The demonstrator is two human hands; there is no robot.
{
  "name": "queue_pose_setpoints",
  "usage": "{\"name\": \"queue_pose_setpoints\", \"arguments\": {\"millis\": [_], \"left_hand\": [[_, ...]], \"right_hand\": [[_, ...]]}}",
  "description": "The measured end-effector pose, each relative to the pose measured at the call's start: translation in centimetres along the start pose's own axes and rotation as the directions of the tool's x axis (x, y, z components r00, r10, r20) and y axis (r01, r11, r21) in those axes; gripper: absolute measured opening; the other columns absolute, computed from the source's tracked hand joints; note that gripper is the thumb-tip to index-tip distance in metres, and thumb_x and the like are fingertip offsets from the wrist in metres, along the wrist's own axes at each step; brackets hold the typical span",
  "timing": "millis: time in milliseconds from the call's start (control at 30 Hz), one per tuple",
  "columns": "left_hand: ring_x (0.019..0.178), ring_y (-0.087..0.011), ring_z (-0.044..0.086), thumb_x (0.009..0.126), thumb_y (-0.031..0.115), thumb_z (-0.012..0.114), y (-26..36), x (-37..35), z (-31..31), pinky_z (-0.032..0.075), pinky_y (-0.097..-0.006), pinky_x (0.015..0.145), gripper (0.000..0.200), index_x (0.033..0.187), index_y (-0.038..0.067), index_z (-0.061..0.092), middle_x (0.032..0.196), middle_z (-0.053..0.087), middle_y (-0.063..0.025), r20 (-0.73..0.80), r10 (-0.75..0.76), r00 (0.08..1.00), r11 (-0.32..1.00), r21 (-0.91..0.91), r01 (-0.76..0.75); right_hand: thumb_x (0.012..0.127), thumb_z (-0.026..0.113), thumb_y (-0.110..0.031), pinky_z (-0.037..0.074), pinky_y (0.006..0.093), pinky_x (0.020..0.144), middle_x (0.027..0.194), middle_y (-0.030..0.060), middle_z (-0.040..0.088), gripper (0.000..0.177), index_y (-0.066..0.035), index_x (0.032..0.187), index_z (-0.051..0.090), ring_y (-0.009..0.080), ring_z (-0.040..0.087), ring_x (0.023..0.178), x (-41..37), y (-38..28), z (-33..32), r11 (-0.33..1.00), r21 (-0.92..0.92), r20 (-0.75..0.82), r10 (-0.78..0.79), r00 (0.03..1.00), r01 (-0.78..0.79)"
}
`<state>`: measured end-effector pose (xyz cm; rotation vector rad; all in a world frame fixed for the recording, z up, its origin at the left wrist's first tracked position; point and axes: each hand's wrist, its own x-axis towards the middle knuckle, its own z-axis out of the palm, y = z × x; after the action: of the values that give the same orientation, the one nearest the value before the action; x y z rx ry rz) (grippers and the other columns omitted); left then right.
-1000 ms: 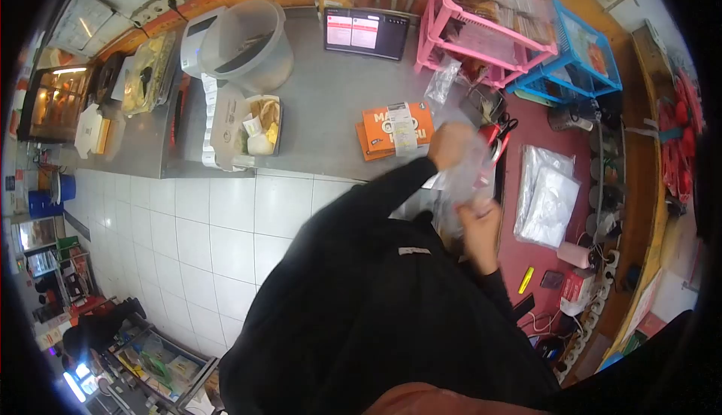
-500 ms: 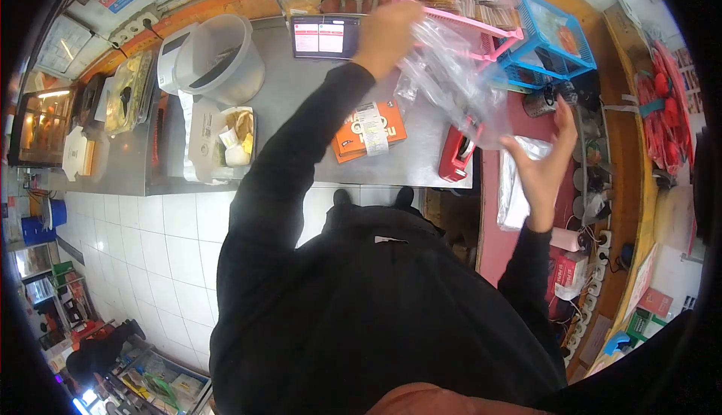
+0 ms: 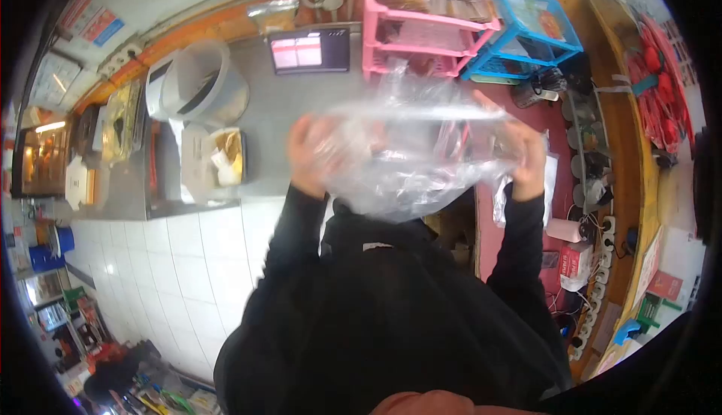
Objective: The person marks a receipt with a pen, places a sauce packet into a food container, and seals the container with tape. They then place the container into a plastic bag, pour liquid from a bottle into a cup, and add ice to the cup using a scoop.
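Note:
A clear plastic bag (image 3: 410,178) is stretched wide between my two hands, over the near edge of the steel counter. My left hand (image 3: 307,158) grips its left side, with the fingers partly behind or inside the blurred film. On the right side, my right hand (image 3: 529,153) has its fingers curled round the bag. Through the film, something red (image 3: 451,140) shows faintly on the counter. The orange box is not visible behind the bag.
Behind the bag stand a tablet (image 3: 310,51), a pink tiered rack (image 3: 432,20) with packets and a blue rack (image 3: 530,57). To the left are a translucent bucket (image 3: 226,88) and an open food box (image 3: 201,161). White sheets (image 3: 550,182) lie on the red surface.
My left hand has come down and left from near the pink rack, and my right hand has moved slightly left. Crumpled before, the bag is now spread between them, covering the orange box.

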<state>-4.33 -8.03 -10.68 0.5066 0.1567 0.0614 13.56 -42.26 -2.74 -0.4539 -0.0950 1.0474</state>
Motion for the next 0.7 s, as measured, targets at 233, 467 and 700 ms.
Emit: {"name": "queue_pose_setpoints", "arguments": {"millis": [233, 467, 700], "left_hand": [[0.116, -0.0262, 0.055, 0.084, 0.03, 0.07, -3.2, 6.7, -1.9, 0.044, -0.0444, 0.103, 0.069, 0.141, 0.007, 0.039, 0.126, 0.056, -0.0138, 0.15, 0.11, 0.983, 0.873, 0.459, -0.167], [0.091, -0.0202, 0.058, 0.075, 0.005, 0.074, -11.9, 10.6, 12.7, 0.045, -0.0342, 0.087, 0.046, 0.12, 0.012, 0.065, 0.102, 0.056, -0.0097, 0.234, -0.384, 0.893, -0.2, 0.923, -0.328], [0.116, -0.0379, 0.053, 0.054, 0.006, 0.084, -20.0, 17.7, 10.0, 0.044, -0.0394, 0.098, 0.091, 0.136, 0.003, 0.043, 0.125, 0.055, -0.0225, 0.409, -0.077, 0.909, -0.357, 0.84, -0.408]], "right_hand": [[0.085, 0.067, -0.022, 0.046, 0.0331, 0.079, 0.083, 0.0064, 0.059, 0.041, -0.013, 0.124, 0.055, 0.0185, 0.056, 0.093, -5.0, 0.4, 2.1, 0.297, -0.931, 0.053, -0.462, 0.885, 0.211], [0.069, 0.075, -0.018, 0.045, 0.0454, 0.091, 0.103, 0.0282, 0.056, 0.06, -0.006, 0.124, 0.054, 0.0447, 0.054, 0.097, -6.2, -3.9, -11.9, -0.3, -0.664, -0.232, -0.788, 0.57, -0.685], [0.082, 0.065, -0.016, 0.045, 0.0404, 0.089, 0.111, 0.0184, 0.063, 0.04, -0.009, 0.122, 0.062, 0.0328, 0.059, 0.102, -16.0, -12.3, -6.3, -0.121, -0.964, -0.193, -0.286, 0.939, -0.235]]}}
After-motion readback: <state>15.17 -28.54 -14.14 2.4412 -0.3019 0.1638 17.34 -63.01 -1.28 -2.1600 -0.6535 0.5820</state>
